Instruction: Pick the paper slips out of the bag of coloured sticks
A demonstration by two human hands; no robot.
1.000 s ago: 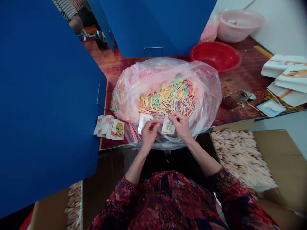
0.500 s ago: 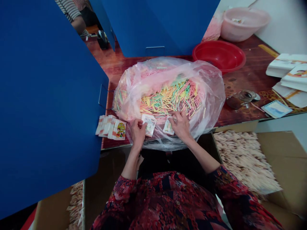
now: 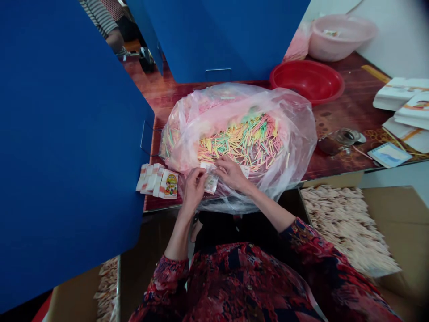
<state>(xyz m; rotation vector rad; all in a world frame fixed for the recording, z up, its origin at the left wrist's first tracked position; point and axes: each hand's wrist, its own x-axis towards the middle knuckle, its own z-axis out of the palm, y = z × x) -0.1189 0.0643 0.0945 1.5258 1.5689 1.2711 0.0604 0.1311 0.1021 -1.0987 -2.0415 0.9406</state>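
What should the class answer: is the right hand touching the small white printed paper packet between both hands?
Touching: the head view shows the right hand with its fingertips on the small white printed paper packet.

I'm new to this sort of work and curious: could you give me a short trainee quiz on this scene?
1. Which hand is nearer the stack of printed paper packets?
2. True or false: the thin pastel sticks lie inside the clear plastic bag.
3. Which stands nearer the bag: the round red plastic basin or the pale pink plastic bowl?

Key: 1. The left hand. 2. True. 3. The round red plastic basin.
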